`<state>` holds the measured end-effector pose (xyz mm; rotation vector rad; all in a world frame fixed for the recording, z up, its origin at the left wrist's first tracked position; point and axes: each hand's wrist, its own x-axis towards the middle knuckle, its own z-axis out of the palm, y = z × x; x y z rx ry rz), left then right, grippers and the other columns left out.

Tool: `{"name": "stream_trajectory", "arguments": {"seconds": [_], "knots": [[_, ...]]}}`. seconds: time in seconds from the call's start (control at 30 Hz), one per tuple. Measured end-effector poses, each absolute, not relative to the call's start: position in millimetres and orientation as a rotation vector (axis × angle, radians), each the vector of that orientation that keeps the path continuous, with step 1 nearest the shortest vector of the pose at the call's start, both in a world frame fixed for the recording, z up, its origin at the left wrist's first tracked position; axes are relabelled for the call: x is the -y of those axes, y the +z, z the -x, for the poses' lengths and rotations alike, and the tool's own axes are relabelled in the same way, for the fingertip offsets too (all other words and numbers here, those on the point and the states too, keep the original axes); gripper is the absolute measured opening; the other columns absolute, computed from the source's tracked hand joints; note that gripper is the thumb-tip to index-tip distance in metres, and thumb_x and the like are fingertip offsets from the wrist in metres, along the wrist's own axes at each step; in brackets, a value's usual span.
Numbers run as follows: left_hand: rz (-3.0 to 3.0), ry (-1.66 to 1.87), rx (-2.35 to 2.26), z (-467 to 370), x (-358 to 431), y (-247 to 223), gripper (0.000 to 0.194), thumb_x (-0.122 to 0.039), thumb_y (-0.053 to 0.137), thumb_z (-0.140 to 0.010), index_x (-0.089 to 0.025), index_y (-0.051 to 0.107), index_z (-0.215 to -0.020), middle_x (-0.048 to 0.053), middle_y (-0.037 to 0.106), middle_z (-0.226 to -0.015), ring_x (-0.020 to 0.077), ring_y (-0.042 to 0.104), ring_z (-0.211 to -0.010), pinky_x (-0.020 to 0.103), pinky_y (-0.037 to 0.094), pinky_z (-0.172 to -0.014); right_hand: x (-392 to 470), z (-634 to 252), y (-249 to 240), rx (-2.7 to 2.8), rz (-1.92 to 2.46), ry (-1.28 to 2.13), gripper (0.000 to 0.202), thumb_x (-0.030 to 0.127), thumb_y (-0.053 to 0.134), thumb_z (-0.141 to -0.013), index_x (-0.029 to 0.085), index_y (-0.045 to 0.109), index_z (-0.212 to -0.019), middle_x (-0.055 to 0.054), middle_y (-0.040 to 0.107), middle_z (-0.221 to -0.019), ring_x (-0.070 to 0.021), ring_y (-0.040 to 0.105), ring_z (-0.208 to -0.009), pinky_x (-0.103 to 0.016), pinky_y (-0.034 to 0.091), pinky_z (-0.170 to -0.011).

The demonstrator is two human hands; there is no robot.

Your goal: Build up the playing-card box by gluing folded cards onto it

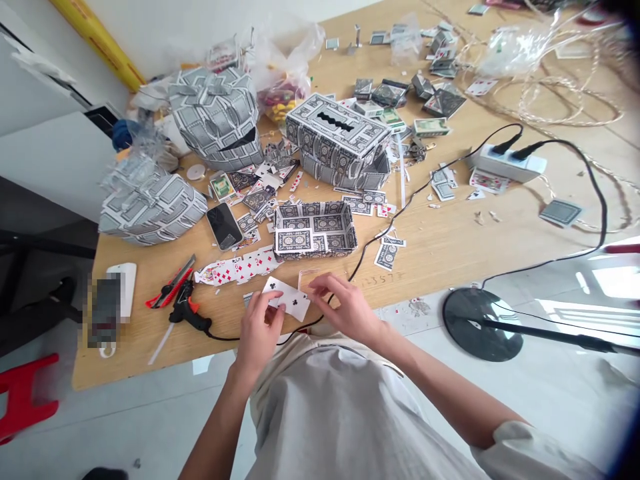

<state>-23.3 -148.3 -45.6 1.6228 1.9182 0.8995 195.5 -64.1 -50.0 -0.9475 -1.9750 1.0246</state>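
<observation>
Showing black clubs, white playing card [289,297], left grip [260,330] pinching it, right grip [349,310] unclear

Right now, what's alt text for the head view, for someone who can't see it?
A person's left hand holds at least one clubs playing card, right hand at its right end. Beyond, on a cluttered wooden table, sits an open card-covered box.

left hand [258,329] pinching playing card [287,295] near open box [327,254]
</observation>
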Motion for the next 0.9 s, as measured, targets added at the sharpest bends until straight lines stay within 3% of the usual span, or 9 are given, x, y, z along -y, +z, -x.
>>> {"name": "stream_trajectory", "arguments": {"seconds": [0.13, 0.2, 0.3, 0.4, 0.5, 0.67, 0.77, 0.9], "knots": [[-1.561, 0.969, -1.963, 21, 145, -46, 0.024, -0.025, 0.068, -0.097, -0.023, 0.068, -0.122, 0.010, 0.061, -0.125, 0.0120, 0.067, -0.072, 0.031, 0.062, -0.071, 56, -194, -53, 1.940, 1.151, 0.805, 0.027, 0.026, 0.059, -0.104, 0.029, 0.062, -0.131, -0.009, 0.069, -0.114, -0.0252, 0.073, -0.092, -0.042, 0.065, -0.084], [-1.550, 0.993, -1.964, 20, 145, -46, 0.027, -0.025, 0.068, -0.098, -0.023, 0.066, -0.125, 0.009, 0.064, -0.118, 0.0127, 0.066, -0.073, 0.030, 0.061, -0.069, 52, -192, -54, 1.977, 1.206, 0.806, 0.031, 0.028, 0.063, -0.103, 0.030, 0.063, -0.134, -0.009, 0.067, -0.116, -0.0265, 0.072, -0.096, -0.042, 0.065, -0.085], [-1.553, 0.997, -1.961, 20, 145, -47, 0.024, -0.026, 0.067, -0.100, -0.023, 0.066, -0.124, 0.005, 0.069, -0.102, 0.0144, 0.065, -0.074, 0.029, 0.059, -0.070, 48, -189, -53, 1.994, 1.220, 0.825, 0.019, 0.029, 0.067, -0.101, 0.029, 0.069, -0.120, -0.009, 0.066, -0.111, -0.0271, 0.071, -0.099, -0.041, 0.063, -0.087], [-1.564, 1.012, -1.974, 22, 145, -47, 0.023, -0.028, 0.068, -0.100, -0.023, 0.067, -0.123, 0.007, 0.074, -0.110, 0.0158, 0.068, -0.078, 0.031, 0.059, -0.077, 45, -185, -48, 1.971, 1.152, 0.812, 0.002, 0.026, 0.069, -0.098, 0.026, 0.067, -0.099, -0.010, 0.068, -0.113, -0.0296, 0.069, -0.108, -0.045, 0.060, -0.096], [-1.614, 1.080, -1.978, 22, 146, -47, 0.027, -0.033, 0.069, -0.100, -0.022, 0.066, -0.125, 0.009, 0.073, -0.119, 0.0200, 0.071, -0.092, 0.034, 0.059, -0.084, 44, -182, -41, 1.921, 1.082, 0.958, 0.012, 0.021, 0.067, -0.095, 0.026, 0.058, -0.092, -0.009, 0.074, -0.119, -0.0293, 0.071, -0.114, -0.045, 0.057, -0.099], [-1.703, 1.193, -1.877, 18, 142, -40, 0.036, -0.036, 0.072, -0.100, -0.022, 0.064, -0.131, 0.012, 0.069, -0.123, 0.0245, 0.069, -0.113, 0.033, 0.060, -0.087, 50, -175, -38, 1.800, 1.124, 1.286, 0.010, 0.023, 0.060, -0.096, 0.026, 0.051, -0.095, -0.003, 0.075, -0.097, -0.0209, 0.075, -0.089, -0.034, 0.058, -0.084], [-1.749, 1.151, -1.846, 16, 138, -35, 0.034, -0.034, 0.070, -0.101, -0.022, 0.065, -0.133, 0.010, 0.069, -0.120, 0.0228, 0.069, -0.110, 0.032, 0.060, -0.085, 53, -174, -40, 1.803, 1.189, 1.311, 0.007, 0.025, 0.060, -0.095, 0.025, 0.055, -0.099, -0.002, 0.073, -0.092, -0.0186, 0.071, -0.081, -0.030, 0.056, -0.076], [-1.756, 1.011, -1.814, 21, 133, -35, 0.027, -0.029, 0.058, -0.108, -0.022, 0.068, -0.132, 0.010, 0.071, -0.120, 0.0195, 0.071, -0.103, 0.030, 0.060, -0.084, 50, -185, -39, 1.754, 1.306, 1.329, 0.022, 0.026, 0.063, -0.092, 0.025, 0.061, -0.114, 0.002, 0.071, -0.082, -0.0166, 0.064, -0.070, -0.029, 0.050, -0.070]]}}
